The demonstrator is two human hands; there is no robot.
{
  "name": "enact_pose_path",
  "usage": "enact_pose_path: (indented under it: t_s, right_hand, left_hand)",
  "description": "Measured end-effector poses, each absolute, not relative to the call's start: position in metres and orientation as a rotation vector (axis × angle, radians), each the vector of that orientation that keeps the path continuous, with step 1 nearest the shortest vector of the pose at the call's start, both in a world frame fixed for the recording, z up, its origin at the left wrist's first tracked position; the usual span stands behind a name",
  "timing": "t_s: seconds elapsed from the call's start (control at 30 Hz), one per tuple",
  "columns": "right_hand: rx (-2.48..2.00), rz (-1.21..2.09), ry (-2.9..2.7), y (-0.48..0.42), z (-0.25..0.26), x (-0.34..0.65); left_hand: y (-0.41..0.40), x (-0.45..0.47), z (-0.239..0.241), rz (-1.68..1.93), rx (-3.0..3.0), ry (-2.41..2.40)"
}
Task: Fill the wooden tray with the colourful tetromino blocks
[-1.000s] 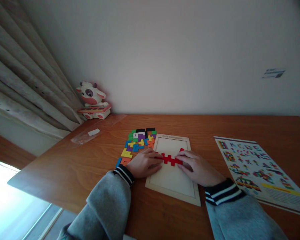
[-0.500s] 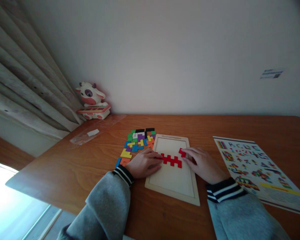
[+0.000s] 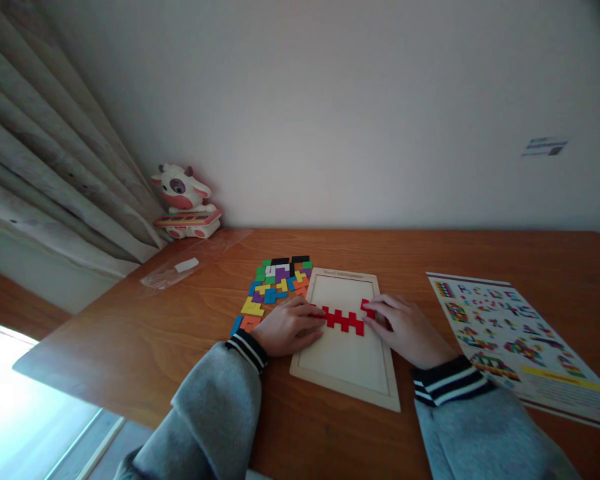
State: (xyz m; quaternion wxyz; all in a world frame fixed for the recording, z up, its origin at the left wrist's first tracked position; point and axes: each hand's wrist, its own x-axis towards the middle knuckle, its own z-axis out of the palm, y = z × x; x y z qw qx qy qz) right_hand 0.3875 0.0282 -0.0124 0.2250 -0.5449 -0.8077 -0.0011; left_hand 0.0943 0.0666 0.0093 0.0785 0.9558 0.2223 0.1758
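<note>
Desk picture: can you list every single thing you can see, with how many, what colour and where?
wooden tray: one, pale, desk middle
red pieces: a row, red, across the tray
loose pieces: a pile, many colours, left of the tray
picture sheet: one, colourful, right side
cow toy: one, white and pink, back left corner
plastic bag: one, clear, near the toy
curtain: one, beige, far left
desk: one, brown wood
left hand: on the row's left end
right hand: fingers on a red piece at the row's right end

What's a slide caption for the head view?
Both hands, left hand and right hand, set red puzzle pieces in a wooden tray.
</note>
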Motion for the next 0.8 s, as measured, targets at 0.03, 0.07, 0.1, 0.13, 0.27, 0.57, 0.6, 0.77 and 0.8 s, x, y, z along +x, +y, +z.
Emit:
enact_pose_path:
  t_s: [0.03, 0.07, 0.1, 0.13, 0.27, 0.57, 0.6, 0.77, 0.8]
  right_hand:
    - [-1.481, -0.002, -2.231, 0.029, -0.013, 0.388]
    - [-1.454, 0.0, -2.234, 0.029, -0.013, 0.388]
    - [-1.426, 0.004, -2.239, 0.03, -0.013, 0.389]
    - [-1.405, 0.008, -2.246, 0.03, -0.013, 0.39]
    - [-1.388, 0.014, -2.31, 0.028, -0.011, 0.394]
    - [-1.43, -0.045, -2.339, 0.018, -0.002, 0.391]
    - [-1.458, -0.05, -2.329, 0.018, -0.002, 0.389]
    - [-1.485, 0.012, -2.31, 0.017, -0.005, 0.381]
    - [-1.482, 0.03, -2.304, 0.017, -0.005, 0.38]
  left_hand:
    - [0.067, 0.094, 0.009, 0.525, 2.862, 0.664]
    - [0.067, 0.094, 0.009, 0.526, 2.861, 0.663]
    - [0.067, 0.094, 0.009, 0.529, 2.859, 0.662]
    - [0.067, 0.094, 0.009, 0.531, 2.858, 0.661]
    - [0.067, 0.094, 0.01, 0.534, 2.848, 0.67]
    - [0.067, 0.094, 0.01, 0.527, 2.847, 0.673]
    - [0.067, 0.094, 0.01, 0.522, 2.847, 0.674]
    - [0.067, 0.094, 0.01, 0.532, 2.855, 0.673]
    - [0.067, 0.094, 0.01, 0.535, 2.855, 0.671]
